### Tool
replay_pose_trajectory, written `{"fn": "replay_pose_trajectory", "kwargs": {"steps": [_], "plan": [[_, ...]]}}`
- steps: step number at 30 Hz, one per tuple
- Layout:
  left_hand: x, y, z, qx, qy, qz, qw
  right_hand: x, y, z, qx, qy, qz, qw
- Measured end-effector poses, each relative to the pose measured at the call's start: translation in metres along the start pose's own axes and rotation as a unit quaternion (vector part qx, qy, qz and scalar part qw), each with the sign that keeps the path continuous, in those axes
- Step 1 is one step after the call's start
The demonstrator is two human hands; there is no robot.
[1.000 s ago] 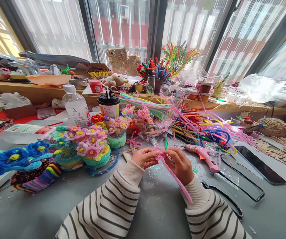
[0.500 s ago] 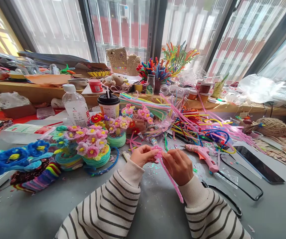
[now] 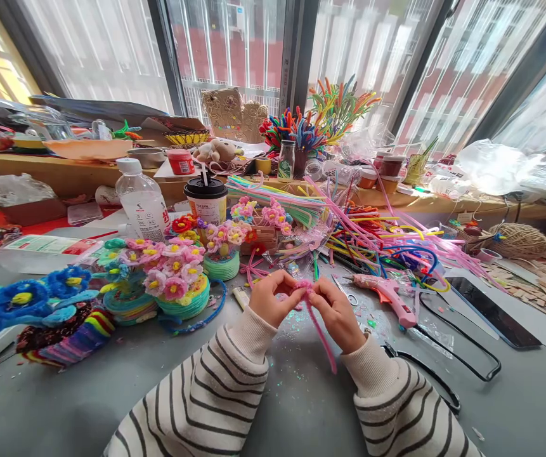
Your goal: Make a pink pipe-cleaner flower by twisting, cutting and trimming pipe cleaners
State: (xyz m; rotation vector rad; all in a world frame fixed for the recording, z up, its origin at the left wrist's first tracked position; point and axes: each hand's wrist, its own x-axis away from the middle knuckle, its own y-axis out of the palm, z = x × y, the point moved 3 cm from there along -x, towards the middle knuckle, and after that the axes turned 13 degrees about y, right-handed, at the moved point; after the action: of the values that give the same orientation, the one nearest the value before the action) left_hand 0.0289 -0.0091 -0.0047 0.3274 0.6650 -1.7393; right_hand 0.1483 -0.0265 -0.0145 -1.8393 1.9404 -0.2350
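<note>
Grey craft table (image 3: 63, 406) by windows, strewn with finished pipe-cleaner flower pots (image 3: 177, 285), loose stems (image 3: 377, 238), pink glue gun (image 3: 389, 297). Left hand (image 3: 267, 298) and right hand (image 3: 337, 314) both pinch one pink pipe cleaner (image 3: 318, 327) above the table. Top end coiled into a small curl between fingertips; long tail hangs unshaped, so apparently early in the forming.

Head cam – looks fwd & down, close over table (image 3: 273, 406).

glue gun (image 3: 389, 297), phone (image 3: 491, 312), btl (image 3: 142, 202)
</note>
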Motion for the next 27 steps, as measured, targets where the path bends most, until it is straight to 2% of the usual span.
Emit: {"fn": "replay_pose_trajectory", "kwargs": {"steps": [4,8,10,12,14,15,16,17,20,21,23,25,27], "plan": [[0.000,0.000,0.007,-0.100,0.098,-0.015,0.990,0.000,0.000,0.002,-0.113,0.102,-0.048,0.987],[0.002,0.003,0.013,-0.169,0.193,-0.021,0.966,0.003,0.001,0.002,-0.209,0.212,-0.057,0.953],[0.004,0.005,0.015,-0.182,0.227,-0.025,0.956,0.004,0.001,0.006,-0.269,0.290,-0.067,0.916],[0.006,0.008,0.017,-0.187,0.254,-0.032,0.948,0.006,0.004,0.011,-0.335,0.360,-0.107,0.864],[0.007,0.009,0.018,-0.178,0.265,-0.041,0.947,0.008,0.007,0.014,-0.383,0.391,-0.176,0.818],[0.007,0.009,0.019,-0.165,0.259,-0.041,0.951,0.008,0.007,0.015,-0.393,0.389,-0.195,0.810],[0.007,0.009,0.019,-0.144,0.241,-0.036,0.959,0.007,0.007,0.015,-0.393,0.375,-0.198,0.816],[0.006,0.008,0.018,-0.116,0.209,-0.028,0.971,0.007,0.005,0.014,-0.382,0.349,-0.186,0.835],[0.002,0.003,0.012,0.002,0.061,0.013,0.998,0.005,-0.003,0.004,-0.285,0.221,-0.140,0.922],[0.001,0.002,0.010,0.042,0.011,0.028,0.999,0.006,-0.005,0.000,-0.237,0.175,-0.131,0.947],[0.001,0.000,0.005,0.107,-0.065,0.055,0.991,0.007,-0.012,-0.007,-0.130,0.089,-0.068,0.985],[0.000,0.000,0.001,0.154,-0.109,0.063,0.980,0.008,-0.018,-0.011,-0.006,-0.001,0.021,1.000],[0.000,0.001,-0.002,0.184,-0.130,0.058,0.973,0.011,-0.020,-0.015,0.118,-0.100,0.085,0.984]]}}
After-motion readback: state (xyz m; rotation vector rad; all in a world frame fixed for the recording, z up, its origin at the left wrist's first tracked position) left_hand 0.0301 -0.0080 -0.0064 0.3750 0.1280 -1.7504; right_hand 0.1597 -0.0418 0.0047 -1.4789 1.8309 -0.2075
